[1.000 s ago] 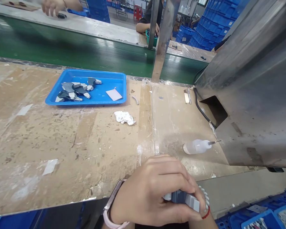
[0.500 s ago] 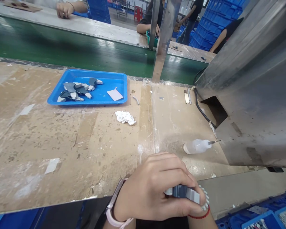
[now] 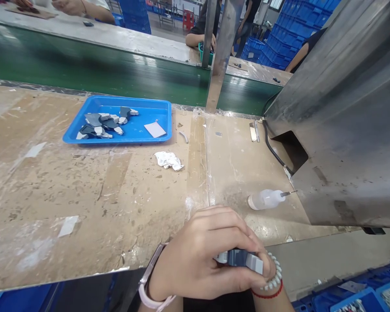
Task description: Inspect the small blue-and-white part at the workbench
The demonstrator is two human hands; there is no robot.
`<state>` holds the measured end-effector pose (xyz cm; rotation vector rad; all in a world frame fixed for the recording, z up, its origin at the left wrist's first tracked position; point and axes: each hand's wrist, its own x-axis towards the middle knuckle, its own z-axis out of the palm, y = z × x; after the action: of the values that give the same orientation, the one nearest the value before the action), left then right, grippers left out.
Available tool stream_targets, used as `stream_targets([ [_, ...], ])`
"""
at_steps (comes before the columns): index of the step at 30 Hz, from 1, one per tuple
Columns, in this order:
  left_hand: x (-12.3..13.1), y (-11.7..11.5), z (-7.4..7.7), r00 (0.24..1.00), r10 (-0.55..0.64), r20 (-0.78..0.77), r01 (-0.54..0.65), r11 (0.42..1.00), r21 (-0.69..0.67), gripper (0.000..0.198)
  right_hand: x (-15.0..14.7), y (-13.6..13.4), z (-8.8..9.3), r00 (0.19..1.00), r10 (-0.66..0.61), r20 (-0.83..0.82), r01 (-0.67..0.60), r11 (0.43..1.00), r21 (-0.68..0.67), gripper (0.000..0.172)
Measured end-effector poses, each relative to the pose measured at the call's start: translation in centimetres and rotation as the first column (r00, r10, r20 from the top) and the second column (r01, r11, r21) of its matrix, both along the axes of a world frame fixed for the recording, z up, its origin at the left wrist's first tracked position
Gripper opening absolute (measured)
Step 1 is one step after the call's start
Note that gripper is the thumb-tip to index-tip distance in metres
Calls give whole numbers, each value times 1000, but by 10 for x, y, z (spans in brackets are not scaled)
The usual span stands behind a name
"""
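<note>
My left hand (image 3: 201, 255), with a pink watch strap on its wrist, is closed over a small grey and dark blue part (image 3: 242, 258) at the near edge of the workbench (image 3: 84, 190). My right hand (image 3: 274, 284) lies under the left one. Only its wrist shows, with a white bead bracelet and a red string, so its grip is hidden. One end of the part sticks out toward that wrist.
A blue tray (image 3: 149, 138) at the back holds several grey parts (image 3: 99, 123) and a white card. A crumpled white wipe (image 3: 169, 160) and a small squeeze bottle (image 3: 264, 199) lie on the bench. A metal machine housing (image 3: 344, 121) fills the right. Other people work beyond the green conveyor (image 3: 117, 73).
My hands and the part have shifted slightly left and toward me. A person's hands at the far left of the conveyor have moved.
</note>
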<state>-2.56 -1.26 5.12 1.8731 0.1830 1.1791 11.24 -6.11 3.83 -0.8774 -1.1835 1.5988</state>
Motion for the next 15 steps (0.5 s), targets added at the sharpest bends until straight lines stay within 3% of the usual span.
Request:
stream_targets([
  [6, 0, -1, -2, 1000, 3, -3, -3, 1000, -8, 26, 0, 3, 2, 1000, -9, -5, 9, 995, 98, 42],
  [12, 1, -1, 0, 1000, 11, -4, -11, 1000, -13, 25, -1, 7, -5, 995, 30, -96, -10, 979, 202, 64],
  [15, 1, 0, 0, 1000, 11, 16, -11, 1000, -19, 25, 1, 7, -14, 999, 47, 12, -48, 974, 219, 72],
])
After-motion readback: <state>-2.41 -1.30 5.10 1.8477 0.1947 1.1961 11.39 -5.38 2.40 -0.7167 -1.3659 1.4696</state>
